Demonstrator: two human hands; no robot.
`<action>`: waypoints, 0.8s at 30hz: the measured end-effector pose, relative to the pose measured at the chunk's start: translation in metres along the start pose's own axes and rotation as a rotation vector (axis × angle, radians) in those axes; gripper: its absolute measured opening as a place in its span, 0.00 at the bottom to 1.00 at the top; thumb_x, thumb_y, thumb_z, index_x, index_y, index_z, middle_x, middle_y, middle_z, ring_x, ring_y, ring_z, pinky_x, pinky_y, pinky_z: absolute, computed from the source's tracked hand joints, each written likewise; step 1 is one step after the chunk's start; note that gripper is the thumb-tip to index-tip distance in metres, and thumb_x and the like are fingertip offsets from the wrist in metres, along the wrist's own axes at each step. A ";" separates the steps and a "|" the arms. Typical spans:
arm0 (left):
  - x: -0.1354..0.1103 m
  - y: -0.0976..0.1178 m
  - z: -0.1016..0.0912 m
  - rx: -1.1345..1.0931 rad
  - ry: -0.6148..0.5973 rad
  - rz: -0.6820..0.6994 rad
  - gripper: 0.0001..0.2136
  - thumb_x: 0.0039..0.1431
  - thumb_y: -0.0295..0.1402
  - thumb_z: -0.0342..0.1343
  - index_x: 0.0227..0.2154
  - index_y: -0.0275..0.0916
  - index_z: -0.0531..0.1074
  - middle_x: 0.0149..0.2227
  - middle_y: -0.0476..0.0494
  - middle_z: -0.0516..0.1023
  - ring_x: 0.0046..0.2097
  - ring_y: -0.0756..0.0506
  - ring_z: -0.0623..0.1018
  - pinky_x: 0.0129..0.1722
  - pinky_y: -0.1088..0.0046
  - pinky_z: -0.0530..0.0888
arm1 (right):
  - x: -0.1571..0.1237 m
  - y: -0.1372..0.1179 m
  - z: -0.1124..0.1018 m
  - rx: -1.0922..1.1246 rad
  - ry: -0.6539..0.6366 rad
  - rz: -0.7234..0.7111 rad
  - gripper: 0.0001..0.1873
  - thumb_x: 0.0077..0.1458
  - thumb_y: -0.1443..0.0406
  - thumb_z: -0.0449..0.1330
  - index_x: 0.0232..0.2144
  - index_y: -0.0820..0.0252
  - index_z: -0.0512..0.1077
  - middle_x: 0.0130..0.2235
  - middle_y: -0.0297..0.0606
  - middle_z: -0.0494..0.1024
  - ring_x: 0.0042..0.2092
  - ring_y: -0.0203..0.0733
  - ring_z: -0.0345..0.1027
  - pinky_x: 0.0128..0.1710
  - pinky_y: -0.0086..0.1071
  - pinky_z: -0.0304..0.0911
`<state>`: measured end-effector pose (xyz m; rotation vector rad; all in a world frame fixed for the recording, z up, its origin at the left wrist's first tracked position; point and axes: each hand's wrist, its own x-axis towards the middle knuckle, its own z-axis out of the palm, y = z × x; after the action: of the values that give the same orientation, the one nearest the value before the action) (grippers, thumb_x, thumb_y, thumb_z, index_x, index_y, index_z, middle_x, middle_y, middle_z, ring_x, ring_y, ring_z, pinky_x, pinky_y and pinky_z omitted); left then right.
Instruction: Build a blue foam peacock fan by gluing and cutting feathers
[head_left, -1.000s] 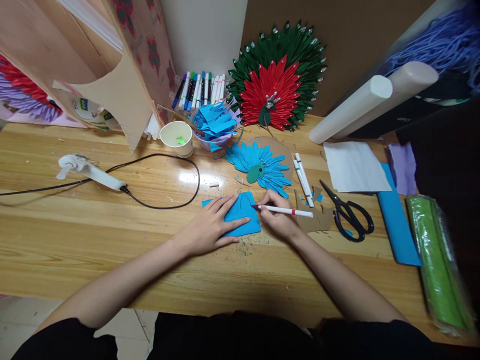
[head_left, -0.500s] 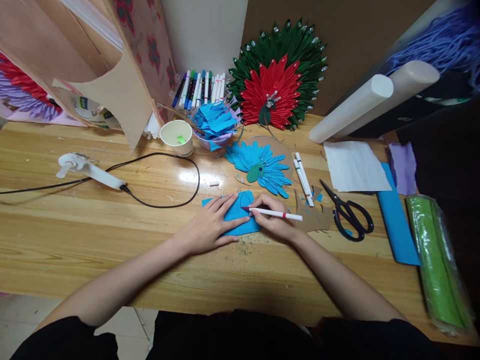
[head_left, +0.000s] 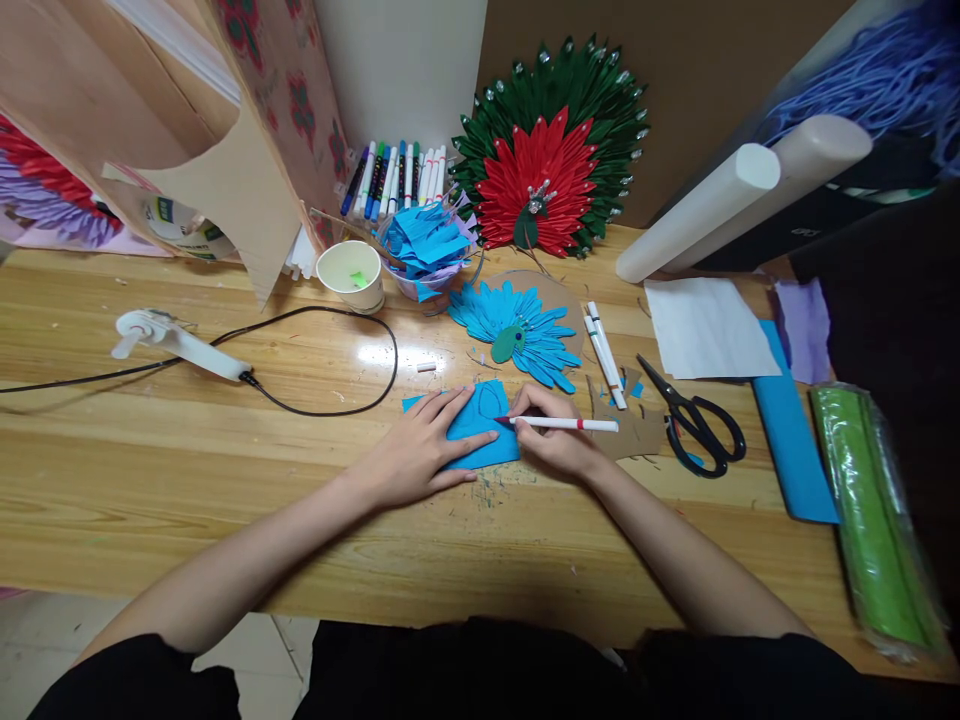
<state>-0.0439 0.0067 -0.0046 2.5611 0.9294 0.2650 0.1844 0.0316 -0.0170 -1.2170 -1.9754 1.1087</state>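
My left hand [head_left: 421, 440] lies flat with fingers spread on a folded blue sheet [head_left: 469, 455], pressing it to the table. In my right hand [head_left: 556, 430] is a white felt-tip pen [head_left: 577, 425] with a red band and a dark reddish tip. Its tip is at the right part of the blue sheet, beside a dark rounded outline drawn there. Just beyond the sheet lies a blue petalled bird figure [head_left: 551, 335] with a green body, on a round piece of cardboard.
Black-handled scissors [head_left: 701, 430] lie right of my right hand, near cardboard scraps [head_left: 637, 430] and two white pens [head_left: 604, 355]. A hot glue gun [head_left: 180, 345] with a looping cord is on the left. A paper cup [head_left: 352, 285] and a bowl of blue scraps [head_left: 426, 250] stand behind.
My right hand and the pen have shifted slightly right, and more of the drawn outline shows on the blue sheet. My left hand stays in place.
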 end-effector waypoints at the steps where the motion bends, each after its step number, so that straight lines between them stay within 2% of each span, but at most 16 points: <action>1: 0.000 0.000 0.000 -0.001 0.001 0.000 0.24 0.58 0.47 0.46 0.58 0.51 0.58 0.65 0.40 0.41 0.63 0.33 0.51 0.57 0.48 0.56 | 0.000 0.001 0.000 0.011 0.010 0.007 0.05 0.46 0.71 0.54 0.23 0.58 0.63 0.26 0.33 0.69 0.28 0.36 0.62 0.27 0.29 0.56; 6: 0.000 0.000 0.001 -0.001 -0.002 -0.001 0.24 0.58 0.47 0.46 0.58 0.52 0.57 0.66 0.42 0.39 0.63 0.33 0.50 0.57 0.48 0.55 | 0.000 0.003 -0.001 0.123 0.131 0.060 0.05 0.48 0.70 0.55 0.24 0.57 0.62 0.25 0.32 0.67 0.27 0.36 0.60 0.26 0.29 0.56; 10: -0.002 0.001 0.002 0.002 -0.020 0.004 0.25 0.59 0.47 0.45 0.59 0.52 0.54 0.66 0.42 0.32 0.64 0.32 0.47 0.58 0.49 0.53 | -0.004 -0.006 -0.006 0.282 0.222 0.066 0.04 0.52 0.66 0.56 0.27 0.57 0.62 0.25 0.31 0.66 0.26 0.35 0.61 0.24 0.29 0.58; 13: -0.004 0.002 0.003 -0.001 -0.020 0.026 0.27 0.58 0.49 0.46 0.60 0.53 0.52 0.66 0.44 0.27 0.65 0.30 0.42 0.59 0.48 0.50 | -0.012 -0.017 -0.006 0.318 0.155 0.086 0.03 0.53 0.64 0.56 0.31 0.57 0.65 0.31 0.35 0.71 0.31 0.37 0.67 0.30 0.30 0.62; 16: -0.004 0.004 0.001 -0.003 -0.029 0.043 0.29 0.56 0.52 0.46 0.60 0.54 0.51 0.66 0.45 0.25 0.64 0.29 0.41 0.59 0.46 0.48 | -0.024 -0.023 0.000 0.244 0.056 0.102 0.05 0.54 0.65 0.56 0.36 0.58 0.68 0.36 0.38 0.73 0.38 0.40 0.69 0.35 0.32 0.64; 19: -0.006 0.007 -0.002 -0.004 -0.052 0.074 0.30 0.56 0.53 0.45 0.61 0.52 0.50 0.66 0.42 0.28 0.65 0.31 0.42 0.59 0.48 0.47 | -0.032 -0.020 0.008 0.210 0.051 0.114 0.05 0.55 0.65 0.55 0.36 0.58 0.68 0.36 0.38 0.73 0.38 0.40 0.69 0.37 0.33 0.64; 24: -0.011 0.014 0.001 -0.014 -0.079 0.086 0.32 0.55 0.54 0.45 0.61 0.48 0.51 0.66 0.38 0.35 0.65 0.33 0.43 0.60 0.49 0.49 | -0.034 -0.012 0.013 0.187 0.073 0.128 0.02 0.53 0.66 0.55 0.32 0.58 0.67 0.32 0.37 0.73 0.34 0.39 0.68 0.34 0.32 0.64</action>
<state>-0.0441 -0.0104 -0.0001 2.5822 0.7867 0.1928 0.1835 -0.0072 -0.0144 -1.2783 -1.7177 1.2627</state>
